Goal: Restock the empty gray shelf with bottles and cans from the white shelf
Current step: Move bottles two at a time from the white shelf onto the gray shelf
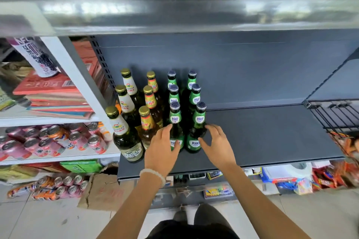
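The gray shelf (272, 132) carries several glass bottles at its left end, standing in rows: white-labelled dark ones (124, 132), amber gold-capped ones (146, 122) and two rows of green ones. My left hand (161, 147) wraps the front-left green bottle (175, 118), thumb across its label. My right hand (215, 141) holds the front-right green bottle (199, 120) with thumb and fingertips from its right side. Both bottles stand upright on the shelf. The white shelf (58, 158) at left holds several pink and orange cans (77, 137).
A metal shelf board (174, 15) hangs close overhead. A black wire basket (338, 114) with snack packets (345, 145) is at the right. Wrapped cans (58, 186) and cardboard (101, 190) lie on the floor. Red boxes (52, 91) are stacked on the white shelf.
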